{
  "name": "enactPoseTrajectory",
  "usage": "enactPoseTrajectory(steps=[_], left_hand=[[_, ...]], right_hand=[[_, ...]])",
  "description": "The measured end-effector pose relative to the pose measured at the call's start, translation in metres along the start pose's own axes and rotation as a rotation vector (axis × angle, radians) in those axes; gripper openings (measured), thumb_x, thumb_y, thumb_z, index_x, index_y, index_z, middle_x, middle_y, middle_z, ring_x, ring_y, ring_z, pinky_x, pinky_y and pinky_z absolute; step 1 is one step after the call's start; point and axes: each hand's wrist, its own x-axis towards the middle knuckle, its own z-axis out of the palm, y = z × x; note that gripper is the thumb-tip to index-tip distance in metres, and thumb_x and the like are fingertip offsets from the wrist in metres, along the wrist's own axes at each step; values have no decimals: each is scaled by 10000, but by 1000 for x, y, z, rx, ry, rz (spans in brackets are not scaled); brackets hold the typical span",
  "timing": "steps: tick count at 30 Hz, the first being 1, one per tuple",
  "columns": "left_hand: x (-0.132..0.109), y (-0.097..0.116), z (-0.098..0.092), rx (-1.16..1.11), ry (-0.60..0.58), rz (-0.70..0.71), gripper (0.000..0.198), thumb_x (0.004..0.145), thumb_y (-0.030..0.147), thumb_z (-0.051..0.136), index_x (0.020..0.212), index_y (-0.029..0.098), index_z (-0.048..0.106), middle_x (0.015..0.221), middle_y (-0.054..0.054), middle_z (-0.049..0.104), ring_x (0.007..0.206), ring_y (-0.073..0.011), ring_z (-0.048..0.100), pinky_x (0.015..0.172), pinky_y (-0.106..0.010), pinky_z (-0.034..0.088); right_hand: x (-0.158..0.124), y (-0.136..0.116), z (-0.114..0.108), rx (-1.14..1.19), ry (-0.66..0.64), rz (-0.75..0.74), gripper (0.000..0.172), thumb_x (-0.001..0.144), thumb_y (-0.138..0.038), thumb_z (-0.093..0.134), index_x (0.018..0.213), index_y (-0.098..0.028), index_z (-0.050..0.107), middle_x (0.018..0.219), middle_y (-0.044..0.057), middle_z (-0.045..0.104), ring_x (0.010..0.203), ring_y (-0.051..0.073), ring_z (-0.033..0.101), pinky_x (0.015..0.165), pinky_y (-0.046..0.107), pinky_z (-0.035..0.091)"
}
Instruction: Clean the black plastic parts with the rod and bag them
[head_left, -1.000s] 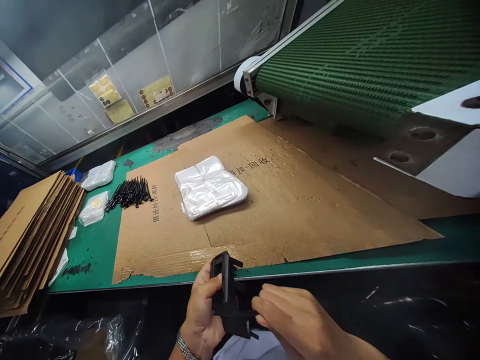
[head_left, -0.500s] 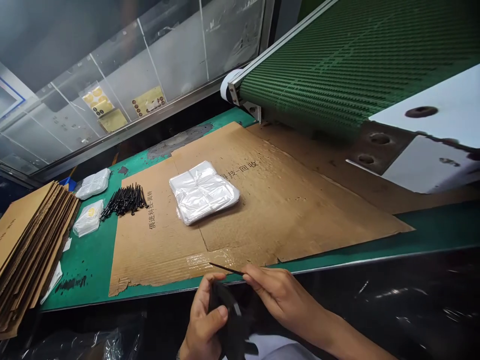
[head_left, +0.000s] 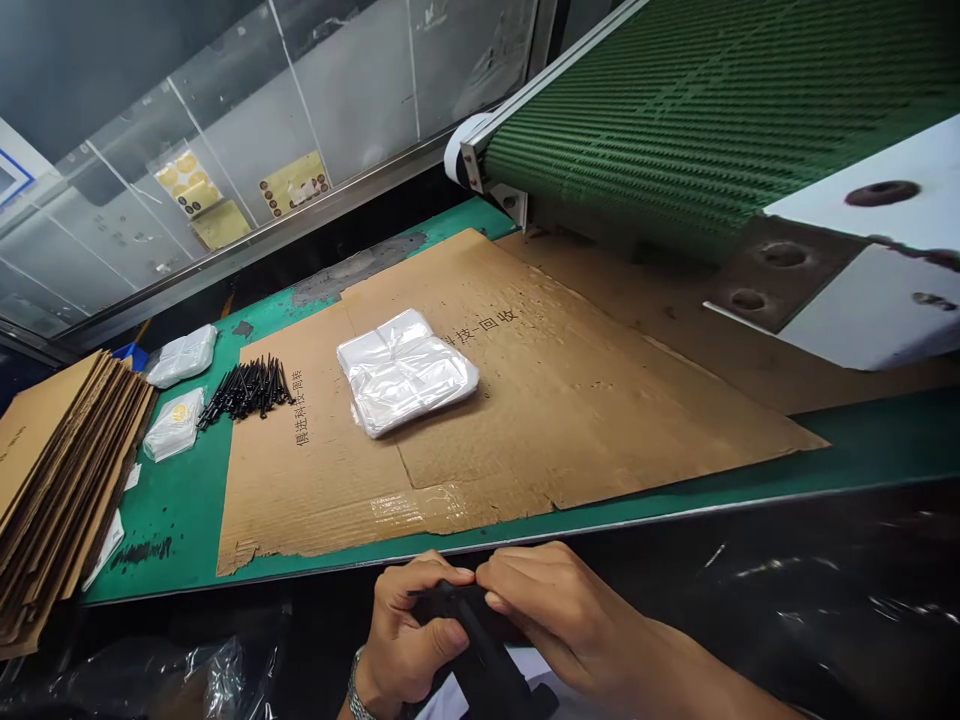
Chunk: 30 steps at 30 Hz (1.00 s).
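Below the table's front edge, my left hand [head_left: 405, 630] is closed around a dark black plastic part [head_left: 491, 660], with the thumb laid along its side. My right hand [head_left: 559, 605] is pinched against the top of that part, its fingertips meeting the left fingertips. The thin black rod in my right hand is now mostly hidden between the fingers. Several similar black rods lie in a pile [head_left: 251, 388] at the left edge of a flat cardboard sheet [head_left: 315, 500]. A tied stack of clear plastic bags [head_left: 405, 372] rests on the cardboard.
A green table [head_left: 180, 540] carries the cardboard. Flattened cardboard pieces [head_left: 67, 480] are stacked at the left, near two more white bag packs [head_left: 174, 425]. A green conveyor belt [head_left: 675, 110] with a white frame overhangs the right side. A transparent panel [head_left: 360, 110] stands behind.
My right hand has moved down and slightly left with the rod, bringing it against the black part. My left hand stays closed on the part, which has tilted. The camera view has shifted a little.
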Motion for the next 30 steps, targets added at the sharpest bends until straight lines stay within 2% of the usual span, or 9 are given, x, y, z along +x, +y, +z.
enactPoseTrajectory(steps=[11,13,16,20,22,24,26,28,30], left_hand=[[-4,-12,-14,66,134,-172,435,676,552,631,905,191,712,879,-95,697,815,-236,596,795,-352,443],[-1,-9,-18,132,149,-163,412,683,533,635,911,198,712,893,-94,699,842,-240,594,811,-351,436],[8,3,-19,263,79,-94,358,708,489,632,921,214,715,839,-89,695,803,-228,590,758,-330,437],[19,22,-11,414,-74,31,275,746,352,636,991,239,695,764,-72,660,707,-195,557,678,-309,426],[22,23,-4,451,67,88,360,703,274,691,1062,273,659,947,-82,651,899,-226,555,820,-333,411],[23,19,5,332,382,82,557,656,248,738,1183,310,565,1174,-73,573,1121,-243,472,971,-349,327],[23,13,17,-20,600,-46,674,660,295,740,1270,333,457,1251,-66,527,1182,-232,446,1008,-358,308],[24,10,29,-488,594,-242,606,675,402,712,1228,273,501,1164,-92,586,1103,-233,525,956,-360,383],[26,10,38,-842,576,-404,502,634,451,730,1051,193,623,1010,-100,652,941,-211,608,858,-324,462]], right_hand=[[-23,-3,-4,-158,-185,-171,387,966,-149,175,651,-196,396,536,-11,457,459,134,384,443,293,229],[-29,-4,-2,-118,-107,-94,383,977,-183,182,690,-195,436,552,-7,489,473,133,438,465,284,299],[-31,-4,-2,-3,81,194,345,993,-329,227,901,-198,533,663,21,588,564,143,554,540,251,419],[-23,-4,-1,81,39,379,461,874,-617,398,978,-217,602,650,11,611,525,152,561,482,221,457],[-18,-4,-1,94,62,386,377,887,-552,440,884,-220,619,616,-5,598,492,135,547,456,203,448],[-14,-2,1,77,191,385,285,916,-451,447,871,-216,602,611,-15,593,475,121,541,435,187,439],[-11,0,7,10,364,346,223,918,-406,466,894,-217,581,604,-22,586,458,118,536,439,187,445],[-9,2,17,-58,470,278,191,924,-376,468,937,-212,565,629,-9,602,478,129,558,470,199,466],[-10,2,28,-76,461,180,210,941,-364,442,983,-193,557,685,21,633,532,148,599,513,215,488]])
